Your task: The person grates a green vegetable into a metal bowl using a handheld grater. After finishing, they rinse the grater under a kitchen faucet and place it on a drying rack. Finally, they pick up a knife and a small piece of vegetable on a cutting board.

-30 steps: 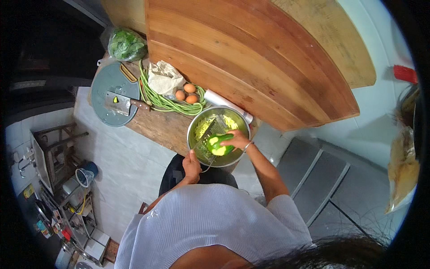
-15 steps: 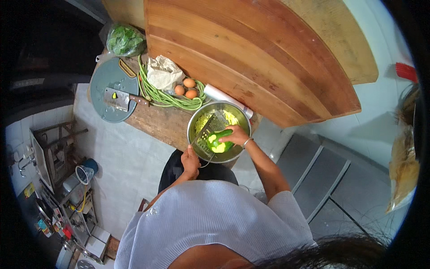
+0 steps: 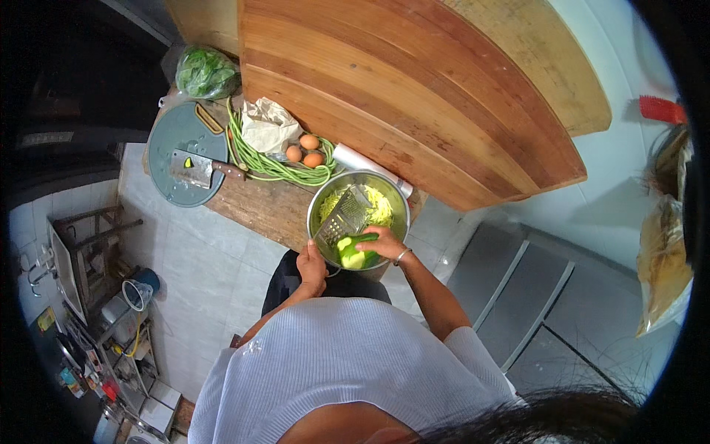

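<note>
A metal bowl (image 3: 402,198) stands at the near end of the wooden table, with pale green-yellow shreds (image 3: 380,210) inside. Slanting into it is a flat metal grater (image 3: 346,212). My left hand (image 3: 312,267) is closed round the grater's near end at the bowl's left rim; the fingers partly hide the handle. From the right, my right hand (image 3: 384,244) grips a green zucchini (image 3: 352,256) whose pale, grated flesh shows. The zucchini lies over the grater's near part, above the bowl's near side.
Beyond the bowl are a white roll (image 3: 362,160), brown eggs (image 3: 312,159), long green beans (image 3: 285,172) and a crumpled paper bag (image 3: 270,126). A cleaver (image 3: 194,169) rests on a round grey board (image 3: 166,140). Bagged greens (image 3: 207,72) sit behind. Large wooden boards (image 3: 414,89) lean at the back.
My right hand has drawn the zucchini toward me along the grater, baring more of its holes. My left hand stays at the near end. The whole view has shifted slightly.
</note>
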The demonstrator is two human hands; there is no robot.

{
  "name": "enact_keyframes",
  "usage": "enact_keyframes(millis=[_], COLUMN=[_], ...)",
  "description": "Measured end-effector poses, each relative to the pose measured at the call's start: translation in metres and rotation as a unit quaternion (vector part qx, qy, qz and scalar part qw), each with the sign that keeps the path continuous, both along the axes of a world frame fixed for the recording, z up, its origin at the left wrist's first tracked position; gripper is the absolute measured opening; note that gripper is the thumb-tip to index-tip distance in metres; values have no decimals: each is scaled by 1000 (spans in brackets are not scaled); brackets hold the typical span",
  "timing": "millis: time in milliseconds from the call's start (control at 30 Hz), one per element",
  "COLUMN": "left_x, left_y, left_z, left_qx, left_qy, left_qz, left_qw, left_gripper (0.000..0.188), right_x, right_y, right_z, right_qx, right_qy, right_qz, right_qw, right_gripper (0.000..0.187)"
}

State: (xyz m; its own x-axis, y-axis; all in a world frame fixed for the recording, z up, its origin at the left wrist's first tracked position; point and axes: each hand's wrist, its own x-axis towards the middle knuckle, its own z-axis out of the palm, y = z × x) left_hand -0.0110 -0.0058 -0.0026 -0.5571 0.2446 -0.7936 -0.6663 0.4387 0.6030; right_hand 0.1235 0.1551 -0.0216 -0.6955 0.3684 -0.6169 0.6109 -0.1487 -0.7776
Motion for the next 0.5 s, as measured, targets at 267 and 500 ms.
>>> enact_keyframes(millis=[267, 500], left_x=[-2, 1], left_y=[-2, 1], left_z=[-3, -2], left_qx=[11, -8], left_qy=[-7, -7], left_qz=[-17, -1], left_qw=[1000, 1000], left_gripper=[38, 39], right_x=[16, 5], right_y=[30, 10], right_z=[-48, -25], right_qx=[94, 81], right_qy=[10, 0], right_qz=[-144, 25], right_qw=[985, 996], right_gripper=[37, 43])
